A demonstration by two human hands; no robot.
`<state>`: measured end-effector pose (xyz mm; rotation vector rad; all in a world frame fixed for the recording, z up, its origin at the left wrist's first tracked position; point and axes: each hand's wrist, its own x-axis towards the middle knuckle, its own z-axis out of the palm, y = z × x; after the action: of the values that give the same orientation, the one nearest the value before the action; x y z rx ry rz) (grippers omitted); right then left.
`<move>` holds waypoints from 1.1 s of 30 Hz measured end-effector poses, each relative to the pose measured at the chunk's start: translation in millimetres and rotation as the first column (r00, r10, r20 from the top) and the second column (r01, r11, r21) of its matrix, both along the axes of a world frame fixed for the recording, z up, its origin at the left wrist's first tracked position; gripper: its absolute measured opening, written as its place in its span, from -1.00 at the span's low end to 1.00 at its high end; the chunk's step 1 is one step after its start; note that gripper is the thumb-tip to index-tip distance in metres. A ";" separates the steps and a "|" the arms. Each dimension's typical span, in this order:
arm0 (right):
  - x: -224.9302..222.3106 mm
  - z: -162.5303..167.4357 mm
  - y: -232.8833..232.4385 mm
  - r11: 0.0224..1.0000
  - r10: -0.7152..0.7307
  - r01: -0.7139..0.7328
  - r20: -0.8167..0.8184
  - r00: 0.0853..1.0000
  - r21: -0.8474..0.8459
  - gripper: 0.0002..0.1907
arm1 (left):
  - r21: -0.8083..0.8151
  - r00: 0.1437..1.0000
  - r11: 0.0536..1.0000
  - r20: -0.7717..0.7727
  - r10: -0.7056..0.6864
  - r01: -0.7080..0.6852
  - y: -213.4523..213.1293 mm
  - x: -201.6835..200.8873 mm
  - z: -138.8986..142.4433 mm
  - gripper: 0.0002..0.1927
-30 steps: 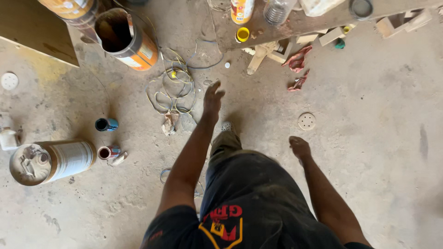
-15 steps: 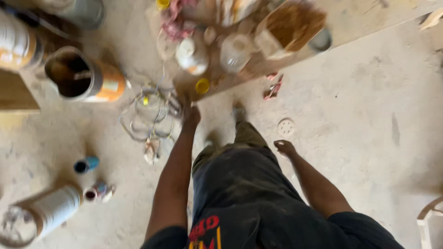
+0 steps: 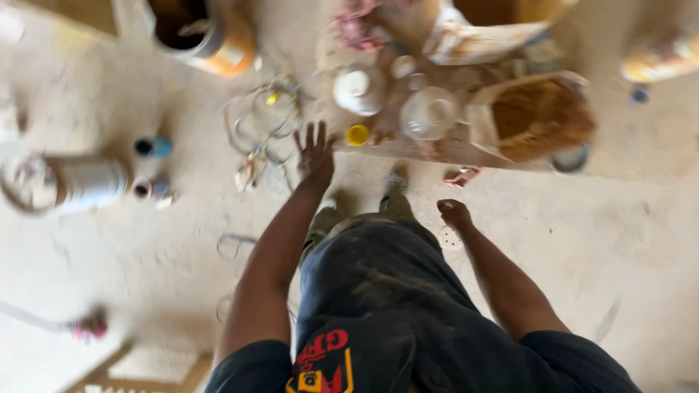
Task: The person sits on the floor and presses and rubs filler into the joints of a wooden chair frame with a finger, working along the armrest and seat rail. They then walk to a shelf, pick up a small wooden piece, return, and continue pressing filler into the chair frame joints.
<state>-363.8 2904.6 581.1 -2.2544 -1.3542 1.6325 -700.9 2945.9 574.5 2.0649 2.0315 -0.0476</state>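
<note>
Head view, heavy motion blur. Left hand is stretched forward with fingers spread, released, grasping nothing. It hovers just near of the low wooden board at its left end, with the small yellow cap just right of the fingertips, apart from them as far as I can tell. Right hand hangs low beside the dark trousers, fingers curled loosely inward, nothing in it.

On the board: white round container far of the yellow cap, clear lidded jar right of it, open brown box further right. Tangle of wire lies on the concrete floor left of the left hand. Orange-banded bucket far left. White can lies on its side at the left edge, small blue cup near it.

Versus 0.5 s ago: camera has moved closer, the board and its clutter now fill the far part of the frame. Left hand has opened from a narrower shape to a spread one and sits next to the yellow cap. Right hand is roughly the same, low and empty
</note>
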 end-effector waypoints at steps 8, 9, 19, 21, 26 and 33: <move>-63.1 -40.5 3.2 0.001 0.875 -0.893 0.432 0.219 0.450 -0.85 | -0.161 0.965 0.987 -0.263 -0.013 -0.031 -26.2 -15.7 4.5 -0.31; -77.3 -43.6 1.6 0.029 0.896 -0.938 0.407 0.177 0.344 -0.84 | -0.069 0.975 0.998 -0.222 -0.015 -0.001 -42.1 -26.1 3.5 -0.38; -254.9 -69.4 -27.3 0.901 0.414 -0.432 -0.214 0.885 -0.045 -0.58 | -0.351 0.340 0.514 0.451 0.826 -0.783 -302.6 -223.0 -60.3 -0.34; -294.1 -72.8 -46.7 0.926 0.329 -0.348 -0.142 0.934 -0.148 -0.61 | -0.523 0.064 0.253 0.353 0.934 -0.814 -365.7 -256.6 -76.7 -0.25; -413.9 -56.9 -74.2 0.836 0.523 -0.532 -0.099 0.847 -0.133 -0.60 | -0.592 -0.353 0.131 0.628 0.694 -0.795 -501.5 -300.7 -81.9 0.00; -558.4 -43.7 -93.3 0.618 0.779 -0.783 -0.079 0.622 -0.068 -0.64 | -0.938 -0.845 0.103 0.344 0.409 -0.332 -594.4 -259.7 -75.0 0.30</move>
<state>-922.2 2811.3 537.4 -1.6920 -2.5415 1.9337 -960.6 2351.5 499.5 -0.6224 1.3800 1.2939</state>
